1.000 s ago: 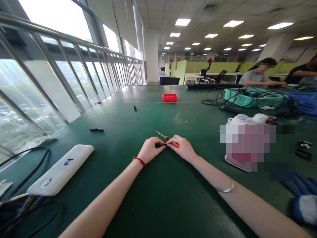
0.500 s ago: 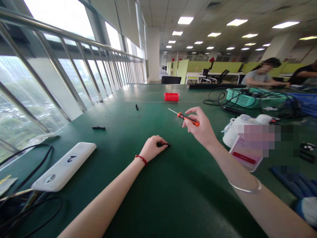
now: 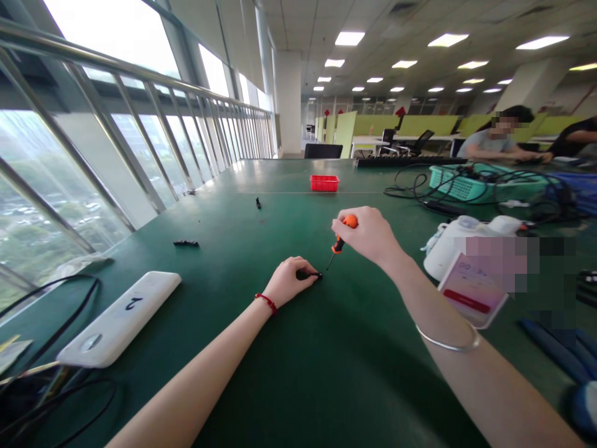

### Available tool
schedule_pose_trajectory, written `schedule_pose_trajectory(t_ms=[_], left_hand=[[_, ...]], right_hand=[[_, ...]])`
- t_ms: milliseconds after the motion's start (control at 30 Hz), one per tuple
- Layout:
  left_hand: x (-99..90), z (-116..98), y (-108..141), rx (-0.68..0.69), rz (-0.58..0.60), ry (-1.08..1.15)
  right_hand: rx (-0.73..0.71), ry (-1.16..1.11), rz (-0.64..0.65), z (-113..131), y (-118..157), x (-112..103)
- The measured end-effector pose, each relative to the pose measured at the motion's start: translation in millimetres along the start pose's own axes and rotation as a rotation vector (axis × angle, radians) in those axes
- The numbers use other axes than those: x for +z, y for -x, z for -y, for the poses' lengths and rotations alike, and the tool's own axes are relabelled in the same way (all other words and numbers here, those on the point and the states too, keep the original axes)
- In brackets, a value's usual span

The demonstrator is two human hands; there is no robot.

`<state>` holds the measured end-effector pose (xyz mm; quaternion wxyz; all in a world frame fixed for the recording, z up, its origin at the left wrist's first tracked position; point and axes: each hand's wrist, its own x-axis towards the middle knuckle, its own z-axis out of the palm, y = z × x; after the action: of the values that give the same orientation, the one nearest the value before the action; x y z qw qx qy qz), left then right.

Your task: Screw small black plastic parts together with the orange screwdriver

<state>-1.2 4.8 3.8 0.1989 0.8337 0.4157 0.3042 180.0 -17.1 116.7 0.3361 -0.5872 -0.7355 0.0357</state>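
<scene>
My left hand [image 3: 290, 278] rests on the green table, its fingers closed on a small black part [image 3: 308, 274]. Most of that part is hidden by the fingers, so its kind is unclear. My right hand [image 3: 368, 231] grips an orange and black screwdriver [image 3: 337, 245] by its handle. The shaft points down and slightly left. Its tip is close to the right end of the black part; I cannot tell whether they touch. Two other small black pieces lie beyond my left hand: a long one [image 3: 186, 243] and a short one [image 3: 258, 203].
A red tray [image 3: 324, 183] stands farther back. At right are a teal basket [image 3: 485, 186] with black cables, a white bottle [image 3: 445, 242] and a phone [image 3: 473, 292]. A white power bank [image 3: 122, 320] lies left, near cables. Another person [image 3: 494, 140] sits at the far right.
The screwdriver has turned from pointing up and left to pointing down, its tip now near the black part. My right hand has closed around the handle. My left hand has barely moved.
</scene>
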Motion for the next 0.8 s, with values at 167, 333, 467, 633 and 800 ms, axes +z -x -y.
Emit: schedule_pose_trajectory(t_ms=[167, 333, 467, 633, 800], left_hand=[[0.6, 0.8, -0.3, -0.003, 0.003, -0.007], [1.7, 2.2, -1.0, 0.003, 0.008, -0.001], [2.8, 3.2, -1.4, -0.004, 0.009, 0.008], [2.0, 1.0, -1.8, -0.012, 0.002, 0.008], [1.5, 0.6, -1.7, -0.002, 0.005, 0.006]], right_hand=[[-0.027, -0.038, -0.015, -2.9, 1.5, 6.9], [-0.034, -0.070, -0.036, -3.2, 1.8, 7.2], [-0.034, -0.049, -0.020, -8.0, 1.3, 11.3], [-0.032, -0.047, -0.028, -11.0, 1.0, 12.3], [-0.043, -0.099, -0.018, -6.7, 2.2, 9.7]])
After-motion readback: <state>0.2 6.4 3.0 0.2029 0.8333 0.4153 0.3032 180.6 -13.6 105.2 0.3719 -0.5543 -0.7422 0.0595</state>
